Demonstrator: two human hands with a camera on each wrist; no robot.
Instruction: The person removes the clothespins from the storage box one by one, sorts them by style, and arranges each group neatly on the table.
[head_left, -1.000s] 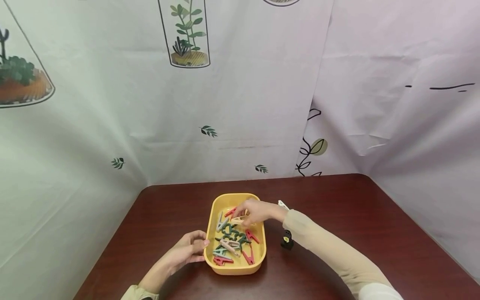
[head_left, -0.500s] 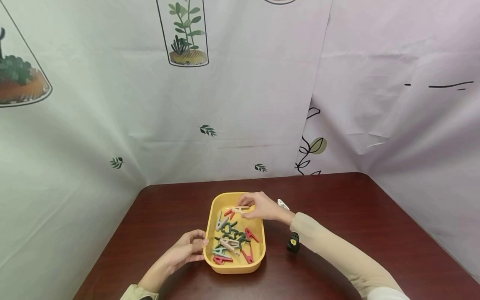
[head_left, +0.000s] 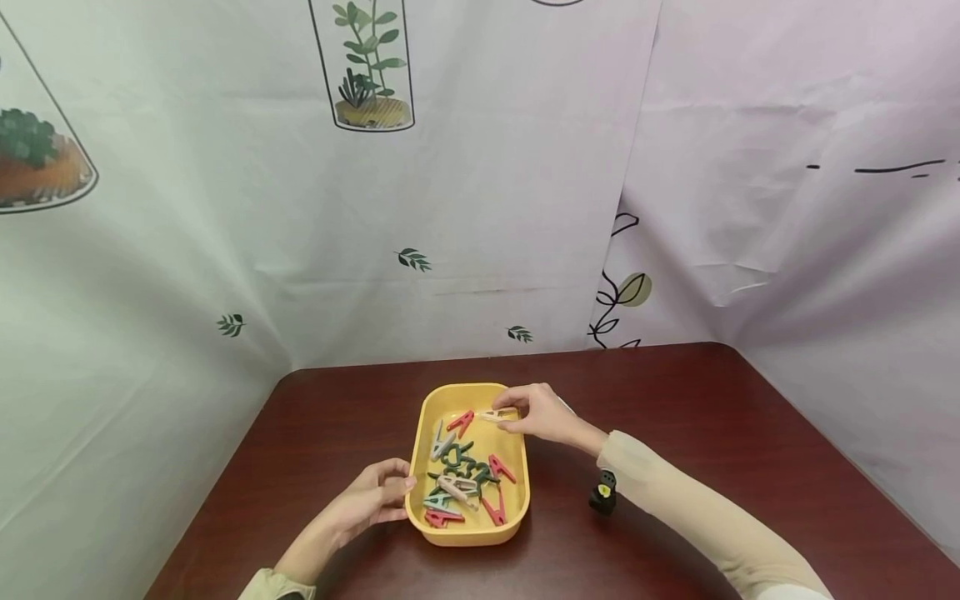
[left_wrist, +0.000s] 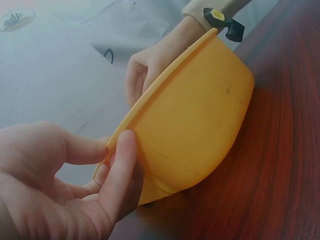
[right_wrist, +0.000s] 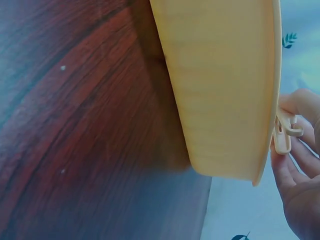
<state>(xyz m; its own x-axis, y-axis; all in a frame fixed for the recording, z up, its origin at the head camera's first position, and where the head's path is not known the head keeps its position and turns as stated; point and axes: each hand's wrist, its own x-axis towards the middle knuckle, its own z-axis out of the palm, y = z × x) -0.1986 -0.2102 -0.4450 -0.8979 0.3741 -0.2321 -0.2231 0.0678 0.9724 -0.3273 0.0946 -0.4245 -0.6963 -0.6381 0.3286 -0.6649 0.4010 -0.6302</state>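
Cream clip (head_left: 494, 415) moved right; yellow tray (head_left: 470, 538) holds coloured clips (head_left: 455, 486).

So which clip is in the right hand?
The cream clip, pinched by the right hand near the far right corner of the yellow tray; the pinkish clip and the rest inside lie unheld.

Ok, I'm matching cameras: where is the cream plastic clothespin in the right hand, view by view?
Head: cream plastic clothespin at lower centre, in the right hand, near the far right corner of the yellow plastic tray.
Left wrist: not visible.
Right wrist: right side, mid-height, beside the tray.
Shared landmark: the tray.
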